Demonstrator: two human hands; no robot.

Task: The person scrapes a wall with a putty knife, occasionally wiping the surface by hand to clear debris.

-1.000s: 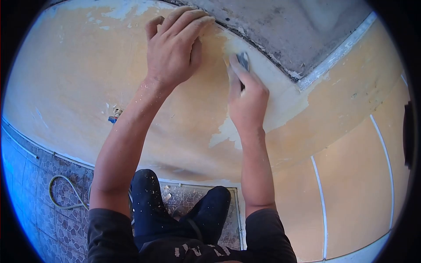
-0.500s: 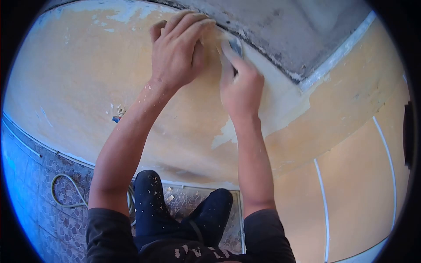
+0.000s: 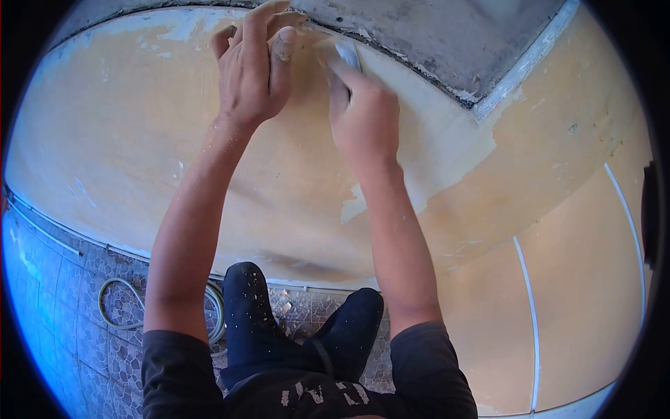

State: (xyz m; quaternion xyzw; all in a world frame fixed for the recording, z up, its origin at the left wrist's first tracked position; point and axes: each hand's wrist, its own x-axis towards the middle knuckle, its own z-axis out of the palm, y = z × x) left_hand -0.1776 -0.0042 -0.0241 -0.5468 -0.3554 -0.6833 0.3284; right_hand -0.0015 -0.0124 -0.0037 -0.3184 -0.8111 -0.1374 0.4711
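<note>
My right hand (image 3: 366, 126) is closed around a scraper (image 3: 349, 54), whose greyish blade shows blurred past the fingers. The blade is at the wall, close under the dark ragged edge of the grey opening (image 3: 447, 42). Beside it on the left, my left hand (image 3: 252, 77) is raised near the same edge with fingers apart and nothing visible in it. Dust coats its thumb, and pale flecks dot the wrist. A whitish stripped patch (image 3: 447, 150) with a jagged border spreads right of my right hand on the yellow painted wall (image 3: 300, 160).
Below, my legs in dark trousers (image 3: 251, 314) are speckled with chips. Paint flakes (image 3: 285, 307) lie on the patterned tile floor (image 3: 132, 349). A coiled hose (image 3: 215, 314) rests by my left leg. White vertical strips (image 3: 528, 307) line the wall at right.
Both hands have shifted left and up in view. The left hand's fingers have spread and its thumb now sticks out. The scraper stays in the right hand, and the view has shifted slightly.
</note>
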